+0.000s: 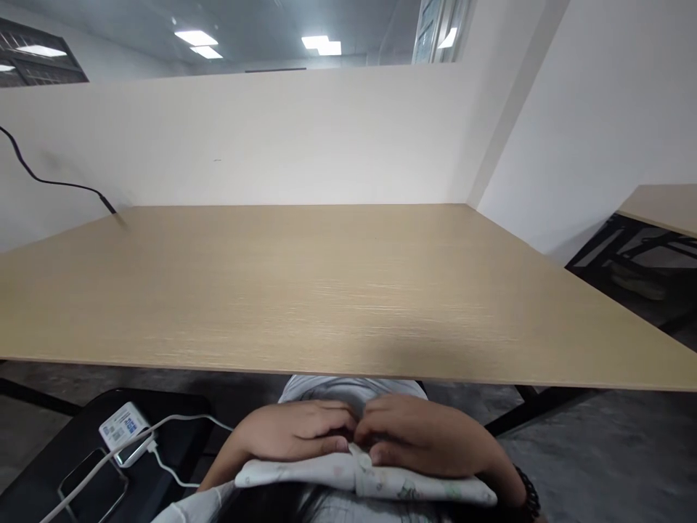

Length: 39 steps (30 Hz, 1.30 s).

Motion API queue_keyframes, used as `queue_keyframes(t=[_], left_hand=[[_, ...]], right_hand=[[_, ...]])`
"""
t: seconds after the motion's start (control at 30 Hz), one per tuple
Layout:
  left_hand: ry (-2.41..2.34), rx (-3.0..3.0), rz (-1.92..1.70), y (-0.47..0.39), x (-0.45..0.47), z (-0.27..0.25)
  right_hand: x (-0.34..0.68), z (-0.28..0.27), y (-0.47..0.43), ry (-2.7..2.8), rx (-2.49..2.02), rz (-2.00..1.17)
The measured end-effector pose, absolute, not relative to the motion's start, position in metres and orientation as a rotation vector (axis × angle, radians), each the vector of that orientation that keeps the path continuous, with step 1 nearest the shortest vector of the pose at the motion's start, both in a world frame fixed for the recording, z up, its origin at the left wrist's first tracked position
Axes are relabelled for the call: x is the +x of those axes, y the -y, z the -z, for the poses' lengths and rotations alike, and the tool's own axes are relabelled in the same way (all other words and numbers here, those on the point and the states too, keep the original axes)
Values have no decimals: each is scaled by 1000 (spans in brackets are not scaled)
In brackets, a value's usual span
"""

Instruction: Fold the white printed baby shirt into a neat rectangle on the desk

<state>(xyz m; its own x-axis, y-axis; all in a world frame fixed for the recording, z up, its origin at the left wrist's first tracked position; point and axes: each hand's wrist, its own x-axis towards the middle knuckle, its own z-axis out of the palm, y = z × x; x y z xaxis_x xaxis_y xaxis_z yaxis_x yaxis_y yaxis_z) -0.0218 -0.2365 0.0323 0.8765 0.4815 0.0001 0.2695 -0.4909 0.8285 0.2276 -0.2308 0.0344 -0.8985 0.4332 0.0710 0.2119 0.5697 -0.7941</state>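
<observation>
Below the desk's front edge, my left hand [308,427] lies over my lap, its fingers loosely bent and the thumb apart. My right hand [422,434] rests beside it with relaxed, curved fingers and a gap at the thumb. The fingertips of both hands come close together in the middle, and I see nothing held in either. Just in front of them in the view is a white cloth edge with a small print [327,471], apparently part of my clothing. It hides the lower side of both hands. A dark beaded bracelet [528,492] circles my right wrist.
A light wood desk [305,290] spans the view, with a white partition [294,138] behind it. A black cable [59,183] reaches its back left corner. At lower left, a white device [124,428] with plugged-in white cables lies on a black seat [179,407].
</observation>
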Motion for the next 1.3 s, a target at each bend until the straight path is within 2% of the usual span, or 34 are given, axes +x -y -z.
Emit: queue_keyframes(t=[0.07,0.17,0.33,0.6,0.83,1.13,1.3], left_hand=[[-510,2132,-285,236,-18,-30],[-498,2126,-327,236,-19,-28],[-567,2110,-308,237,-23,-27],[-532,1967,-300,237,-23,-25],[-731,1830,-440,236,-21,-20],[-977,1571,-763,238,-10,-23],[-1046,1357,-976,239,-12,-22]], right_hand=[[225,-35,236,2621,-526,-1118],[226,-38,240,2634,-555,-1101],[223,-41,242,2633,-761,-1148],[219,-37,240,2521,-756,-1278],[216,-42,245,2291,-968,-1061],[217,-37,243,2033,-422,-1111],[238,-26,243,1614,-434,-1215]])
